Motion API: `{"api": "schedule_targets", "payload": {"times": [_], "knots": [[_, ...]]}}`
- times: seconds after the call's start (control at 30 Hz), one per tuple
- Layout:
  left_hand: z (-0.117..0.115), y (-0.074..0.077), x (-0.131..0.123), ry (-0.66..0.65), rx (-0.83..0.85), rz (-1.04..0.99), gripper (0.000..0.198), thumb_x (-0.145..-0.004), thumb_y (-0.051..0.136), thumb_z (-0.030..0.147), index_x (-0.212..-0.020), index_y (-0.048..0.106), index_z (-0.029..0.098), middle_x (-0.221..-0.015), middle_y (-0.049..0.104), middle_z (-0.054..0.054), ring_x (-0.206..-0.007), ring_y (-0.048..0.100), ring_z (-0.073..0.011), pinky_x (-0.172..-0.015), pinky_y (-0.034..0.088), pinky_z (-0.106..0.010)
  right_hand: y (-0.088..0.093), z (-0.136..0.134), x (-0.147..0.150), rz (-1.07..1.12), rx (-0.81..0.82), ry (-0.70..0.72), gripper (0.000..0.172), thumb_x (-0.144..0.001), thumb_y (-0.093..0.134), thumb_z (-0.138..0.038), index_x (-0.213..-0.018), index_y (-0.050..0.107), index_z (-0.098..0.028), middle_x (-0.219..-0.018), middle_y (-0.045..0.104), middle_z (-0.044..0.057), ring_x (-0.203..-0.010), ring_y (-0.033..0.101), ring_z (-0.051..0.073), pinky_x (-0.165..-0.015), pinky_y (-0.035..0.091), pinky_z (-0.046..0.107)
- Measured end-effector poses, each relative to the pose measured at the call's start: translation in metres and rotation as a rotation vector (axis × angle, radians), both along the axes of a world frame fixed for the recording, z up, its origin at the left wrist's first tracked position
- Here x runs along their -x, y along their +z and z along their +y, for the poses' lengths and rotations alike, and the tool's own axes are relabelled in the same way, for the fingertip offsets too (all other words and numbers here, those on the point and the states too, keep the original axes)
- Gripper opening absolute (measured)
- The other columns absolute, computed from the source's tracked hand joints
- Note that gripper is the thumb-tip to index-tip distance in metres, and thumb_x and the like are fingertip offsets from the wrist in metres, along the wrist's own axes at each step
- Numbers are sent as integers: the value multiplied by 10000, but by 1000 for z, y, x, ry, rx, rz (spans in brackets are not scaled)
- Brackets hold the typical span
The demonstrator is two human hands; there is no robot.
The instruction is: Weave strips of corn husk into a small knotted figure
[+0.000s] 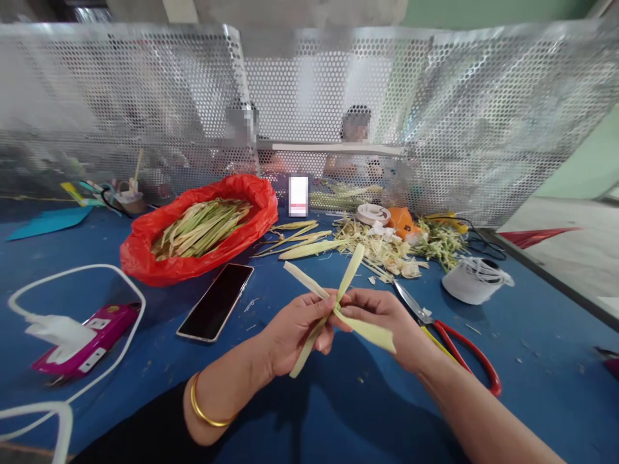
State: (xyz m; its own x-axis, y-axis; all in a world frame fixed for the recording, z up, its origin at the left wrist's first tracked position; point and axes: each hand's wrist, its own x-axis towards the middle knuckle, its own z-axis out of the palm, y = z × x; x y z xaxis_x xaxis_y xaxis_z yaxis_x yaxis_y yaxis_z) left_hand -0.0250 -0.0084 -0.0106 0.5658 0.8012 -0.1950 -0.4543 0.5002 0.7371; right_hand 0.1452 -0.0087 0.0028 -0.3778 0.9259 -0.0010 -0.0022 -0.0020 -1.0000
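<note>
Pale green-yellow leaf strips (352,274) cross at a small knot between my two hands, above the blue table. My left hand (304,322) pinches them near the crossing, with one strip end pointing down past the fingers. On the other side of the knot, my right hand (377,312) has its fingers closed on the strips; one broad end lies over it. Part of the knot is hidden by the fingertips. Beyond my hands lie several loose leaf strips (309,248). Red-handled scissors (467,351) rest to the right, partly behind my right forearm.
A red plastic bag (140,248) full of long leaves stands at back left. A phone (216,303) and a purple power strip (91,341) with a white cable lie left. Leaf scraps (382,248) and a white roll (469,283) are right. A perforated metal screen (319,77) closes the back; people sit behind it.
</note>
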Motion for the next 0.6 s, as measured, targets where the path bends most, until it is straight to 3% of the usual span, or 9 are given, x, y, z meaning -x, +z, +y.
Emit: {"api": "schedule_targets", "payload": {"times": [0.1,0.17,0.33,0.6], "knots": [[-2,0,1,-49,-24,-6,306,-774,716,395,-944,622,159,-606,670,-5,-302,461,-66,-392,450,-205,-2,-2,1,3,-48,-11,284,-758,694,-435,-712,662,-157,-651,583,-3,-633,506,138,-610,375,269],[-3,2,1,-52,-35,3,324,-756,731,403,-948,622,165,-613,678,-9,-306,465,-67,-400,450,-206,-1,-3,2,-72,-162,-46,269,-799,651,-404,-682,640,-162,-636,576,-7,-617,499,134,-594,367,263],[-8,8,-1,91,13,-15,199,-743,751,279,-843,630,156,-508,576,58,-286,330,-11,-394,377,-162,4,-9,1,-334,-411,-160,200,-859,576,-270,-680,607,-185,-642,597,-16,-631,521,127,-604,384,241],[-9,14,0,82,32,-32,153,-738,741,233,-805,640,139,-476,544,50,-294,290,0,-382,324,-148,3,-5,-4,-333,-426,-147,164,-862,579,-245,-710,619,-195,-644,609,-21,-632,543,129,-600,406,238]]}}
